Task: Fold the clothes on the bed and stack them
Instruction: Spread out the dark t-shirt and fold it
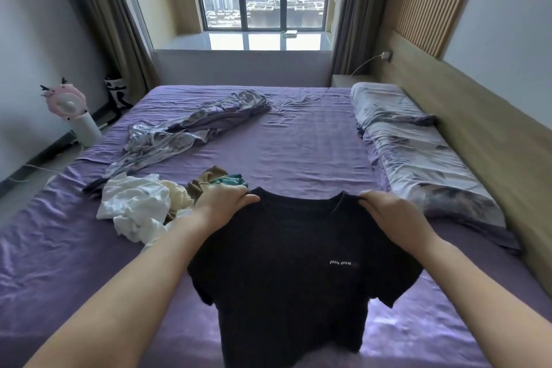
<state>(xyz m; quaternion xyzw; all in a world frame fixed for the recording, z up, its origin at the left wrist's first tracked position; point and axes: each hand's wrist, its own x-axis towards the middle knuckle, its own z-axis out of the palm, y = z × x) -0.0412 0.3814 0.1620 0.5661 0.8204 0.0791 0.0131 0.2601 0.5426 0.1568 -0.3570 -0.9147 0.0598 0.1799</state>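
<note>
A black short-sleeved T-shirt [277, 272] with small white lettering on its chest hangs spread open, front facing the viewer, above a purple-sheeted bed [313, 146]. To its left a rumpled pile of white, cream, brown and teal clothes [143, 206] lies on the sheet.

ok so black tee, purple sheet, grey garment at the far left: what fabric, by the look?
Black tee: matte knit, probably cotton jersey; it hangs limp, no shine. Purple sheet: thin woven fabric with a slight sheen, finely creased all over. Grey garment: glossy, satin-like, with bright highlights along its folds; silk or synthetic, cannot tell.
</note>
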